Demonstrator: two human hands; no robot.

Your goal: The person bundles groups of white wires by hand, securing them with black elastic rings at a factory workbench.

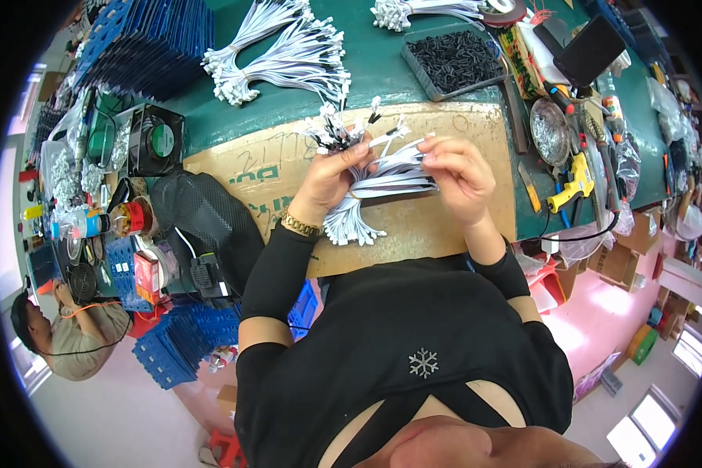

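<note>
My left hand (337, 175) clasps fanned, flat white cables (390, 184); my right hand (464, 175) seemingly pinches one. Small black pieces (456, 61) fill a grey rectangular plastic tray (422, 77).

- Under the cardboard sheet (425, 226): the workbench (374, 74).
- Over the sheet: a cable bundle (386, 183), between left hand (335, 178) and right hand (462, 171).
- Behind it, toward the left: spare cable bundles (288, 66); farther left, a rack stack (144, 51).
- Behind its right part: a tray (435, 90), small parts (456, 61) inside.
- Left of it: a fan (152, 142).
- Right of it: a metal dish (550, 131), then a glue gun (573, 186) nearer the front.
- Before it: the person's torso (421, 324).
</note>
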